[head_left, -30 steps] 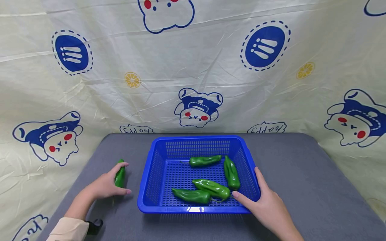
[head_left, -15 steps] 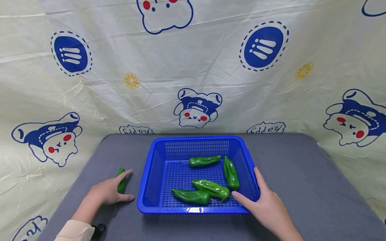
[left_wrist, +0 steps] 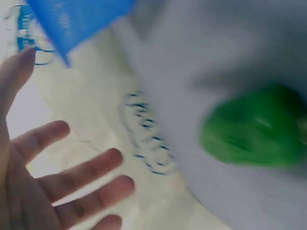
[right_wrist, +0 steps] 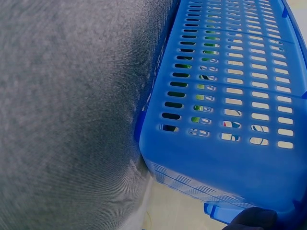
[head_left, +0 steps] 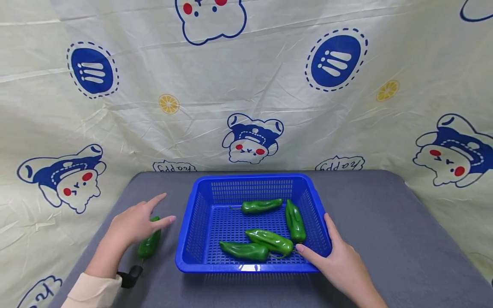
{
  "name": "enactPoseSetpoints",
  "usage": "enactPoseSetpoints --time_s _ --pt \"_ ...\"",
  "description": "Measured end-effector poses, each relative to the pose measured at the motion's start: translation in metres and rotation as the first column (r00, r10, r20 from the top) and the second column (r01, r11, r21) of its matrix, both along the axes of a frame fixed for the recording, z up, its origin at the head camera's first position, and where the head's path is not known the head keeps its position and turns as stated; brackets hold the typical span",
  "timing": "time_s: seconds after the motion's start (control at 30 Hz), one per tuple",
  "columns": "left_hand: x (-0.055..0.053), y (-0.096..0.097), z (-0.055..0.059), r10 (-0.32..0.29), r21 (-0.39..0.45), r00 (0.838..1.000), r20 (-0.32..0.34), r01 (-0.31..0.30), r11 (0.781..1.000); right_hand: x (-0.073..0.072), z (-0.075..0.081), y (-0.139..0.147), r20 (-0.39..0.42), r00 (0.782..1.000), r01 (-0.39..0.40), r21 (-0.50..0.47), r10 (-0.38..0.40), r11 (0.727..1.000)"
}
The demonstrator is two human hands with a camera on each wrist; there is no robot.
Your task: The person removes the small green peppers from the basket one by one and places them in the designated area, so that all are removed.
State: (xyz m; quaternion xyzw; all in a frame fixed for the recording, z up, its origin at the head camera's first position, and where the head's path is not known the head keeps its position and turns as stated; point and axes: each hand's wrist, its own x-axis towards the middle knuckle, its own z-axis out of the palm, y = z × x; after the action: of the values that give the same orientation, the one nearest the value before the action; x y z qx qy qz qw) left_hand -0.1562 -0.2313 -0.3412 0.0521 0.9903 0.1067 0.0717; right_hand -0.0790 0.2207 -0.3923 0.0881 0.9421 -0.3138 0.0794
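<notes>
In the head view my left hand (head_left: 132,223) hovers over the left side of the table, its fingers spread and holding nothing. A green pepper (head_left: 149,244) lies on the table below it, partly hidden by the hand. The left wrist view shows the same pepper (left_wrist: 254,129), blurred and apart from the outstretched fingers. My right hand (head_left: 340,259) holds the right side of a blue plastic basket (head_left: 184,231), thumb over the rim and fingers along the outside. Inside lie several green peppers, among them one pepper (head_left: 262,206) near the back and another (head_left: 295,221) along the right wall.
A grey cloth-covered table (head_left: 369,205) carries everything. Behind it hangs a pale printed curtain (head_left: 269,77). A black strap (head_left: 129,278) sits at the left wrist by a beige sleeve (head_left: 94,293). The right wrist view shows the slotted outer basket wall (right_wrist: 216,148).
My left hand was around the pepper at the left, which shifted slightly towards me. Now the hand has lifted off it and its fingers have spread. The right hand stays at the basket.
</notes>
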Motion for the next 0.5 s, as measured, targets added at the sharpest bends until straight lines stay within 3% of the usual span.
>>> enactPoseSetpoints --time_s 0.1,0.17,0.3,0.4,0.5 --pt "-0.004 0.015 0.012 -0.041 0.134 0.995 -0.094 0.053 0.99 0.0 0.0 0.0 0.002 1.0 0.001 -0.001 -0.001 1.0" --pt "-0.008 0.029 0.019 -0.082 0.241 0.985 -0.152 0.118 0.963 0.0 0.0 0.001 0.002 1.0 0.002 -0.003 -0.002 1.0" --pt "-0.017 0.059 0.033 -0.198 0.415 0.958 -0.209 0.27 0.869 0.0 0.0 0.0 -0.002 1.0 0.001 -0.004 -0.001 1.0" --pt "-0.024 0.082 0.042 -0.295 0.492 0.935 -0.197 0.354 0.795 0.0 0.0 0.0 -0.006 1.0 -0.001 -0.005 0.001 1.0" --pt "-0.034 0.103 0.044 -0.388 0.529 0.907 -0.162 0.412 0.742 0.0 -0.001 0.0 -0.009 1.0 -0.003 -0.006 0.003 1.0"
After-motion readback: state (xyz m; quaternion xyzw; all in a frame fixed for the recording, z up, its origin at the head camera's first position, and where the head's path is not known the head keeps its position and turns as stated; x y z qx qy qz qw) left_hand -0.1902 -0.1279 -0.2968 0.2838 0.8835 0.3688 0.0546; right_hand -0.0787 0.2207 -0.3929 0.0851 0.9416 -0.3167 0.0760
